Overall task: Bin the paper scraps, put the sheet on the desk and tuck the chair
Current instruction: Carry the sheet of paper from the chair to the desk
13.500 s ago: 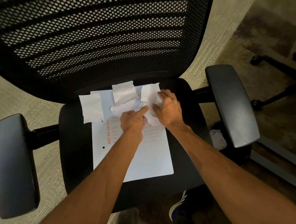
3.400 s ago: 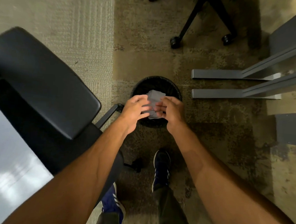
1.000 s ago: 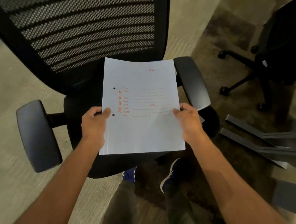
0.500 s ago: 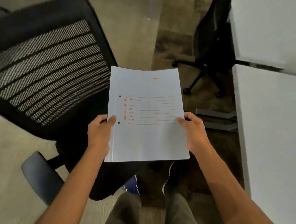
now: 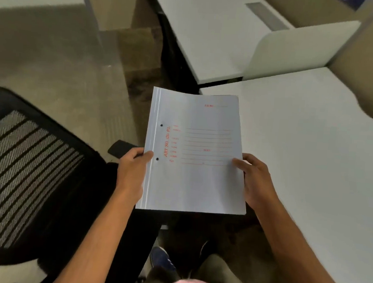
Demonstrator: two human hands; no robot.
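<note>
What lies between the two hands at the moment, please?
In the head view, the sheet spans the gap: the left hand grips its left edge, the right hand its right edge.

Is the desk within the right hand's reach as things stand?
Probably yes: the right hand, gripping the sheet by its edge, sits right beside the desk top, with nothing showing between them.

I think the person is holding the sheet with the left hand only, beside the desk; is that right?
Not quite: the head view shows both hands on the sheet. The left hand pinches its left edge and the right hand pinches its right edge. It is indeed held beside the desk.
</note>
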